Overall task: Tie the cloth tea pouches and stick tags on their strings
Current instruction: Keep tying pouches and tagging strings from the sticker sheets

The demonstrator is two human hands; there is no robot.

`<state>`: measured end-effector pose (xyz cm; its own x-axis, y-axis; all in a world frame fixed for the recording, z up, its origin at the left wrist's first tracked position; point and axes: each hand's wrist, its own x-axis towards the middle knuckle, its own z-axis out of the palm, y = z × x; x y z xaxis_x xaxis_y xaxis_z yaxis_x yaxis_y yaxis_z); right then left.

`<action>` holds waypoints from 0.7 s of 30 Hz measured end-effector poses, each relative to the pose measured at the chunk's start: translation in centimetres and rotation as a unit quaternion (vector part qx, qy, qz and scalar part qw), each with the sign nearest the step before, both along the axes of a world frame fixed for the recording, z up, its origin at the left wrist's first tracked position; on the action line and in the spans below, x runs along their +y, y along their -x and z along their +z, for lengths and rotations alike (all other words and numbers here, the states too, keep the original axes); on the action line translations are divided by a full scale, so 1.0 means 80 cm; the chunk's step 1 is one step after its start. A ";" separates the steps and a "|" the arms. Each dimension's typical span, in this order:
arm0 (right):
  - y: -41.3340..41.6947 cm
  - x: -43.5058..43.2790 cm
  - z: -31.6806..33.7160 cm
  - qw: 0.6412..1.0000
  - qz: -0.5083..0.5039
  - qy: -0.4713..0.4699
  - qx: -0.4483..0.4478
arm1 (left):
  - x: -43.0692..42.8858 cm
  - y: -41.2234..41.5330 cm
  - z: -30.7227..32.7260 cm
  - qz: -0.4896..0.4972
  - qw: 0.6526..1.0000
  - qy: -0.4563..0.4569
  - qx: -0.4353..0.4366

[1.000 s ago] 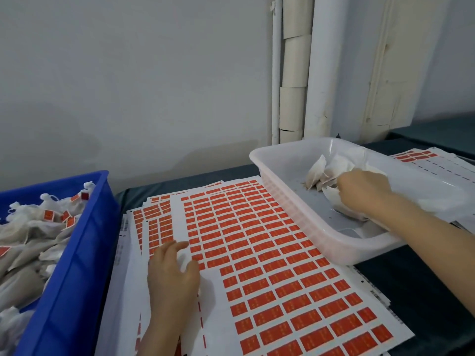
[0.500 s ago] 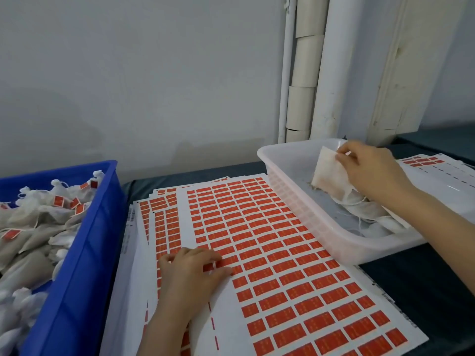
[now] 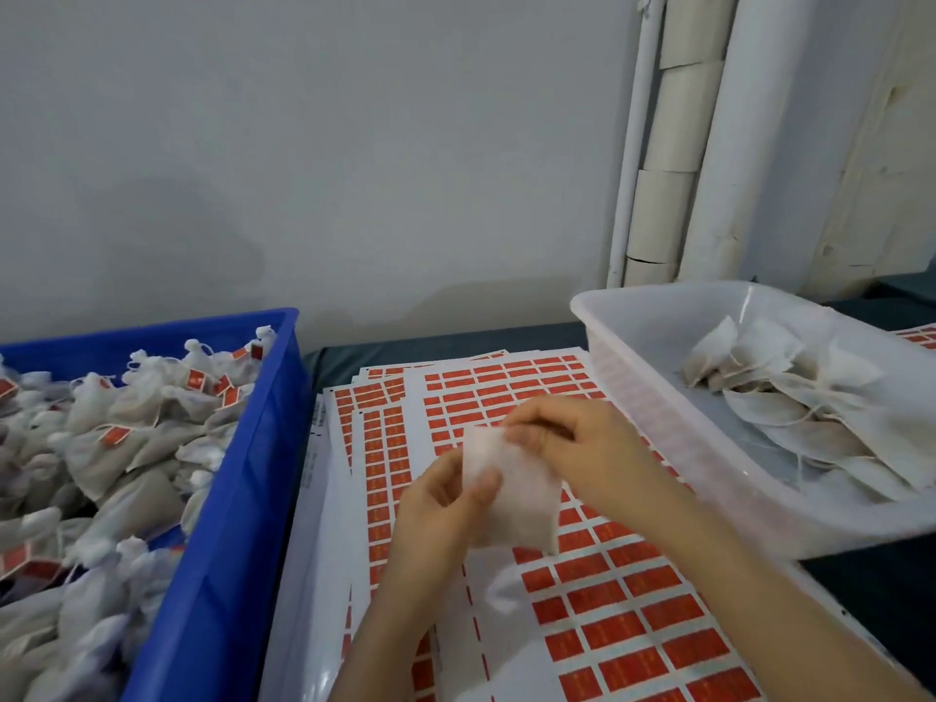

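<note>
While raised over sticker sheets [image 3: 608,625], left hand [image 3: 435,519] and right hand [image 3: 582,448] both pinch white pouch [image 3: 511,494], fingers curled.

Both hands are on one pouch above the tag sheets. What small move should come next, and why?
Probably draw its string tight and knot it: the left hand and right hand both grip the pouch above the tag sheets, and no red tag shows on it. Blur hides the string.

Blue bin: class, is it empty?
No, the blue bin is heaped with white pouches, several bearing red tags.
</note>
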<state>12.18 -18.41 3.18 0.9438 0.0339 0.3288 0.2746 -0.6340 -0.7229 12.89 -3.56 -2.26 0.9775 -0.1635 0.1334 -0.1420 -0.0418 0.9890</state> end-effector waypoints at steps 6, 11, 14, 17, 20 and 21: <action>-0.009 0.008 -0.055 0.989 -0.056 -0.138 0.000 | 0.001 -0.008 -0.005 0.117 0.992 0.016 0.049; -0.007 -0.001 -0.068 0.970 -0.115 -0.212 -0.004 | 0.001 -0.009 -0.010 0.110 0.992 0.006 0.063; -0.008 0.000 -0.069 0.964 -0.108 -0.241 -0.002 | -0.001 -0.007 -0.012 0.107 0.993 -0.014 0.045; -0.005 0.004 -0.074 0.959 -0.084 -0.270 0.007 | -0.003 -0.007 -0.013 0.127 0.991 -0.018 0.041; -0.004 0.007 -0.077 0.951 -0.069 -0.300 0.013 | -0.001 -0.011 -0.017 0.140 0.989 -0.019 0.049; -0.004 0.007 -0.078 0.948 -0.067 -0.312 0.017 | -0.001 -0.011 -0.018 0.142 0.988 -0.022 0.048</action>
<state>12.48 -17.85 -3.04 0.9361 -0.2786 0.2147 0.1916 -0.1078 -0.9755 13.81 -3.61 -3.72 0.9926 0.1159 0.0370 -0.0242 -0.1098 0.9937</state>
